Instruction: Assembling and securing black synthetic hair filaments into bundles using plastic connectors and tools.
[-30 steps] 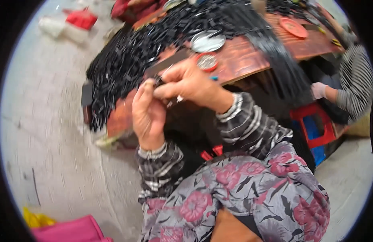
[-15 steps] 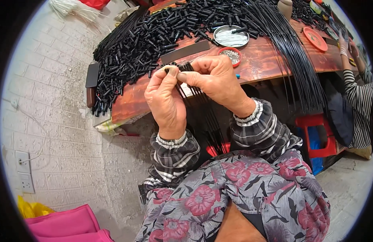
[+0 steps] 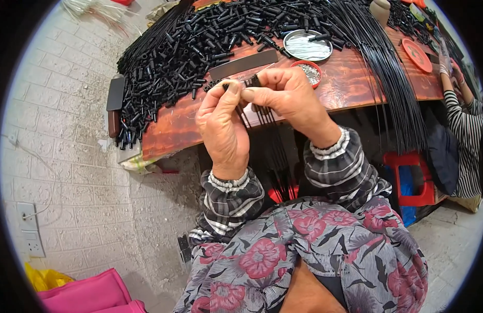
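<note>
In front of the table edge, my two hands meet over a bundle of long thin black rods [image 3: 281, 167], which hang from my fingers down toward my lap. My left hand [image 3: 223, 128] is closed, thumb and fingers pinching at the top end of a few rods. Close beside it, my right hand [image 3: 296, 101] is closed round the upper ends of several more, its thumb tip almost touching the left thumb. Fingers partly hide the rod tops, so exactly what the left fingertips pinch is unclear.
Black tube pieces [image 3: 173, 68] are heaped over the wooden table [image 3: 173, 130]. Nearby are a flat dark bar [image 3: 243, 64], a round metal dish [image 3: 293, 52] and a red-rimmed bowl [image 3: 319, 79]. More rods [image 3: 393, 88] overhang the edge. A striped-sleeved co-worker [image 3: 463, 120] sits right, near a red stool [image 3: 408, 201].
The view has shifted slightly. Both hands sit a little further right in it, and the rods at the left fingers now stand apart from those in my right hand.
</note>
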The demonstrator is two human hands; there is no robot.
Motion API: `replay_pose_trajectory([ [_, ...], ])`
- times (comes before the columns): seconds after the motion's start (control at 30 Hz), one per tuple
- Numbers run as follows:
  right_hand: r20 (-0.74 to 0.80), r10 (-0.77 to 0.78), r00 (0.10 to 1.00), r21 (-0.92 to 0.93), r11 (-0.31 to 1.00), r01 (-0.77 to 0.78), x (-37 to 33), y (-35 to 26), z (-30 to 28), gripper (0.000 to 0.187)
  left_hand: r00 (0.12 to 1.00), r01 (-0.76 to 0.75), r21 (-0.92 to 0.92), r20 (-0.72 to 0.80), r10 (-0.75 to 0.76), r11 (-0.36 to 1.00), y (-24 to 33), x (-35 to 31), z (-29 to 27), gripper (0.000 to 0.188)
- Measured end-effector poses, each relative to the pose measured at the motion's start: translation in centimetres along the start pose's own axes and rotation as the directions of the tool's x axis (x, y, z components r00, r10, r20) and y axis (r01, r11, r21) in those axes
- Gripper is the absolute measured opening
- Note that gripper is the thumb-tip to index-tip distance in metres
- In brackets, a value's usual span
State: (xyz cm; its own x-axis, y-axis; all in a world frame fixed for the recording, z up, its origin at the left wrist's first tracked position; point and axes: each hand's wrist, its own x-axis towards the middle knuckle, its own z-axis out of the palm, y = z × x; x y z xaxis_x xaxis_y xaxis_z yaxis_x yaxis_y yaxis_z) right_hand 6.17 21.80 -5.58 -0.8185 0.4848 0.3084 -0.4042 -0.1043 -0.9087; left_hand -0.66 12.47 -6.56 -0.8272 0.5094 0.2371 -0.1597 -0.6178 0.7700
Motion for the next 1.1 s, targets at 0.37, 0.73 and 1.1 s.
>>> replay_pose_trajectory([
  [0.37, 0.067, 0.021, 0.997, 0.024, 0.999, -0.023, -0.9, 0.9, -3.4, 0.021, 0.990, 0.123, 0.120, 0.048, -0.129, 0.985, -1.9, -1.6, -1.7, 0.025],
  [0.73, 0.095, 0.003, 0.995, -0.078, 0.997, 0.004, -0.2, 1.9, -4.1, 0.022, 0.959, -0.269, 0.947, 0.247, 0.142, 0.174, -2.7, 5.9, -10.2, 0.022],
  [1.1, 0.087, 0.001, 0.996, -0.062, 0.998, 0.005, -0.4, 1.8, -3.9, 0.021, 0.989, -0.142, 0.989, 0.143, 0.028, -0.051, -3.2, 6.9, -9.6, 0.024],
])
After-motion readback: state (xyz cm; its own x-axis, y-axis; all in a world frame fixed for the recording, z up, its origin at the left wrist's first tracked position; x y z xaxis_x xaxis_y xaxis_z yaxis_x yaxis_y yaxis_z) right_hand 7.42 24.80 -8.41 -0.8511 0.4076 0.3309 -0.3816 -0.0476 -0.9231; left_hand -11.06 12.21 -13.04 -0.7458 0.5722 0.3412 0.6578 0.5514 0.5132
